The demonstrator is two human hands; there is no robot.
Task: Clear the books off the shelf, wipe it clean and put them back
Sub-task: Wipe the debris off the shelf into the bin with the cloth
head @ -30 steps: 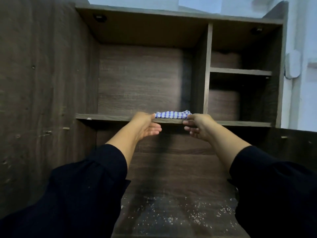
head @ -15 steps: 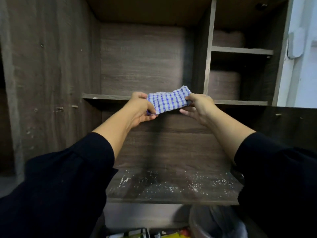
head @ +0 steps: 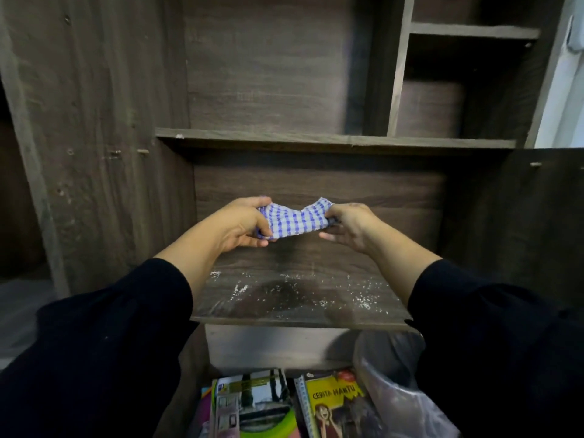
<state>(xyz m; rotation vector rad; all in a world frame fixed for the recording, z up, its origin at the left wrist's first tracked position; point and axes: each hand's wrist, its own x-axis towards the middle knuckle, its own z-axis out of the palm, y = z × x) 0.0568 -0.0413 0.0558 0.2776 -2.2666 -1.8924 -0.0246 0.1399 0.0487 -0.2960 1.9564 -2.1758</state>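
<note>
A blue-and-white checked cloth (head: 294, 221) is stretched between my two hands in front of the dark wooden bookcase. My left hand (head: 245, 224) grips its left end and my right hand (head: 349, 227) pinches its right end. Below the cloth lies the lower shelf (head: 284, 298), speckled with white dust. The upper shelf (head: 316, 139) above holds nothing. Several books (head: 278, 406) lie stacked low down in front of the bookcase, one with a yellow cover (head: 335, 403).
A clear plastic bag (head: 395, 396) in a bin stands to the right of the books. A vertical divider (head: 399, 64) splits the upper compartment, with a small shelf (head: 471, 30) on its right. A white wall (head: 565, 83) borders the bookcase's right side.
Both hands lifted the cloth off the upper shelf and brought it down, spread between them, to the level of the lower compartment. The view tilted down, showing the books.
</note>
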